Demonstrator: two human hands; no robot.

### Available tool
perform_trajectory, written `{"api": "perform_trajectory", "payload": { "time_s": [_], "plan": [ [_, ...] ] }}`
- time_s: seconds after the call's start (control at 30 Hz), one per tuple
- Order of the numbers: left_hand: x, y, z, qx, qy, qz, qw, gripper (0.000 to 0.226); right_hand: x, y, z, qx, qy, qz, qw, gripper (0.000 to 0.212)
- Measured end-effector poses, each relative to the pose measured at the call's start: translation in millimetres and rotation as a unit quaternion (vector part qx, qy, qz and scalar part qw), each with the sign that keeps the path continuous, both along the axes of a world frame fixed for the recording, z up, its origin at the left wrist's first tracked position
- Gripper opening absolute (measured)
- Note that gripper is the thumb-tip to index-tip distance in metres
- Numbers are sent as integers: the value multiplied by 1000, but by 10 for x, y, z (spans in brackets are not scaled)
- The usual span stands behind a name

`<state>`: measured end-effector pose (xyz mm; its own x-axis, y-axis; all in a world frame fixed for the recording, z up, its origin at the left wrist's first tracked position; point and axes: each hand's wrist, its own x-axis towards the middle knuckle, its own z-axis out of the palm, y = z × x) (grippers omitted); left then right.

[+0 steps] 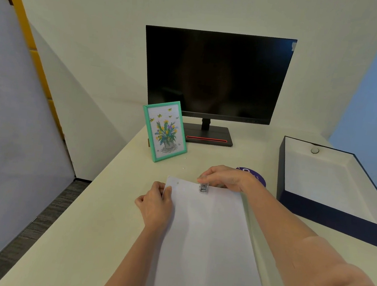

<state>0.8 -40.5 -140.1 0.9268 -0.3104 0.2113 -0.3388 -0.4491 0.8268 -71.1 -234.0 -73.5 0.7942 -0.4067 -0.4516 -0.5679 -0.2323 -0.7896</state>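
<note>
Head view: right hand (pixel 225 177) pinches a small metal tool (pixel 203 188) astride the far edge of the paper (pixel 207 239); left hand (pixel 155 205) grips its left edge.

Just so you know, your left hand (pixel 155 206) and right hand (pixel 225 177) are bare, same with both forearms (pixel 289 236) down to the frame's bottom edge.

dark monitor (pixel 216 73) stood at desk (pixel 94 214) back | green-framed flower picture (pixel 164 132) leaned just left of its base | open navy box (pixel 329 215) lay right | purple disc (pixel 260 178) near it
</note>
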Motion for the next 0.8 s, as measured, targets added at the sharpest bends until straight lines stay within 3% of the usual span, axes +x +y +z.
{"api": "perform_trajectory", "payload": {
  "time_s": [0.33, 0.53, 0.67, 0.8],
  "plan": [
    [36, -15, -41, 0, 2, 0, 1000, 13, 23, -7, -53, -14, -10, -19, 1000, 55],
    [48, -19, -52, -1, 1, 2, 1000, 12, 57, 26, -185, -12, -67, -53, 996, 32],
    [49, -23, -70, -5, 13, -8, 1000, 13, 50, 24, -209, -4, -91, -58, 994, 31],
    [39, -15, -46, 26, 28, -33, 999, 38, 76, 16, -198, -5, -103, -51, 993, 30]
  ]
}}
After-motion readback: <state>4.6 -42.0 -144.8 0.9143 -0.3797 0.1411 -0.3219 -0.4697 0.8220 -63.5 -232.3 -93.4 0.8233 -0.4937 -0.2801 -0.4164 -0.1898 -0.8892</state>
